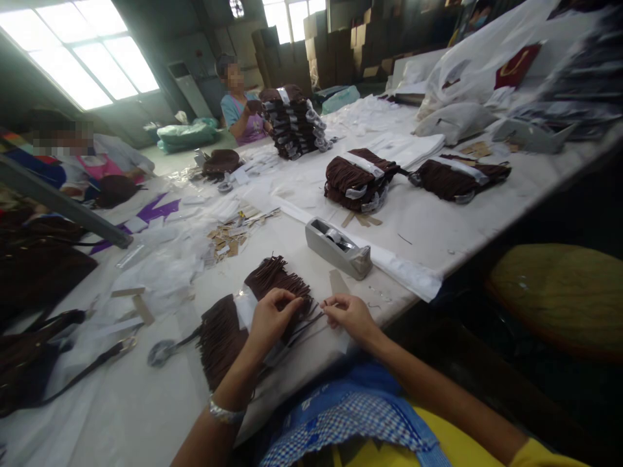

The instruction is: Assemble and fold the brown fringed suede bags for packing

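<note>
Long white workshop surface (pixel 428 227) carries a brown fringe bundle (pixel 275 277) directly under the left hand (pixel 270 319), whose fingers (pixel 287 299) pinch it, seemingly to steady it, while the right hand (pixel 349 316) nips its strand ends, a tape dispenser (pixel 338 250) handy just beyond.
</note>
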`<state>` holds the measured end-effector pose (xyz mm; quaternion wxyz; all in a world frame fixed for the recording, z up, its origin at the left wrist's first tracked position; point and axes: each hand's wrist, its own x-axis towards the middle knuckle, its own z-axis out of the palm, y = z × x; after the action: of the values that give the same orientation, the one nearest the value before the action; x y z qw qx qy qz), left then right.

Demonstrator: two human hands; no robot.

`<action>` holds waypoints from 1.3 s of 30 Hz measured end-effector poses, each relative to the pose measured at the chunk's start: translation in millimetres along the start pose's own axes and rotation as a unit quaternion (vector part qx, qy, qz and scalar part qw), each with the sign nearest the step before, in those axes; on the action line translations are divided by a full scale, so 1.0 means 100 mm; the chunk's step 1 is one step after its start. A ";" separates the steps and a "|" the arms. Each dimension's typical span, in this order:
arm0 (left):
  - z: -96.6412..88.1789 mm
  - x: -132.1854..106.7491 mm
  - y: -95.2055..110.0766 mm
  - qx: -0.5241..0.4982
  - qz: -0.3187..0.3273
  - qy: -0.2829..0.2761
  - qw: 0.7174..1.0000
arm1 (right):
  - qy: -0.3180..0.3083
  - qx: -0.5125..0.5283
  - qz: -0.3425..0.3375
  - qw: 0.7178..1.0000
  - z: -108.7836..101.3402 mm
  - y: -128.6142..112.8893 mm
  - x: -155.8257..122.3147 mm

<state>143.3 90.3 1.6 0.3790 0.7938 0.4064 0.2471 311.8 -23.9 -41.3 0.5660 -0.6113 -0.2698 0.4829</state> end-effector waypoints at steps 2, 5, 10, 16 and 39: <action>-0.01 -0.01 -0.01 0.003 0.004 0.017 1.000 | 0.002 0.036 0.016 0.999 0.02 0.02 0.01; -0.01 -0.02 0.00 -0.005 0.016 -0.007 1.000 | -0.057 0.146 0.021 0.987 0.09 0.03 0.01; 0.06 -0.04 0.03 0.006 0.027 -0.041 0.999 | -0.111 0.181 -0.018 0.977 0.25 -0.04 0.01; 0.04 -0.03 0.02 0.015 0.023 -0.066 0.997 | -0.047 0.053 -0.069 0.995 0.23 -0.03 0.05; 0.08 -0.08 -0.05 -0.117 0.011 0.008 0.993 | 0.015 0.143 0.036 0.989 0.08 0.06 0.16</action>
<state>141.8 82.2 -7.4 0.4631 0.7467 0.3688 0.3033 309.5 -8.1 -51.1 0.6337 -0.5409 -0.1674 0.5271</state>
